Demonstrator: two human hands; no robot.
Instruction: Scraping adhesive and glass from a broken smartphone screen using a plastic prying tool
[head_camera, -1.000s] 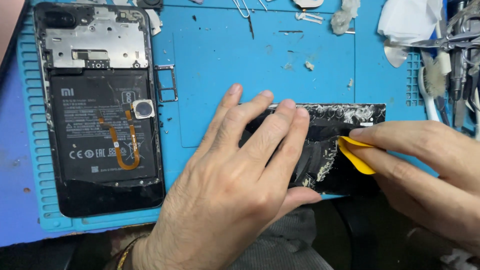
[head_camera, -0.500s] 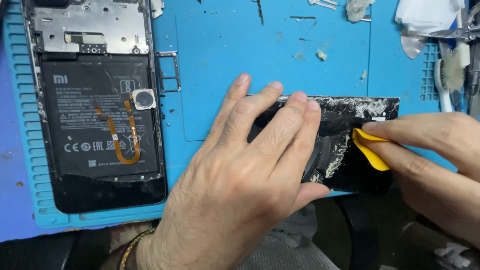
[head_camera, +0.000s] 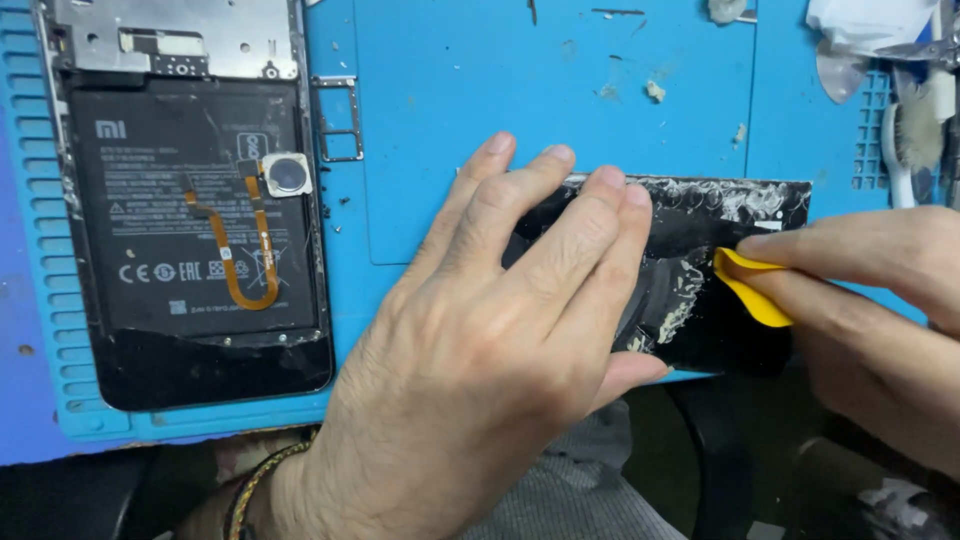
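2 hands (head_camera: 480, 350) – black back cover (head_camera: 700, 280) beneath, yellow pick (head_camera: 750, 290) against it

Blue ribbed work mat (head_camera: 600, 120) under bright, even light; dark floor below the bench edge.

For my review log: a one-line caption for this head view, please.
Left hand pins a black back cover on the blue mat; right hand scrapes it with a yellow pick, opened phone alongside.

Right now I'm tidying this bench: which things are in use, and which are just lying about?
In use:
left hand pressing the black back cover
right hand holding the yellow pick

Lying about:
opened phone
card tray
white brush
blue mat
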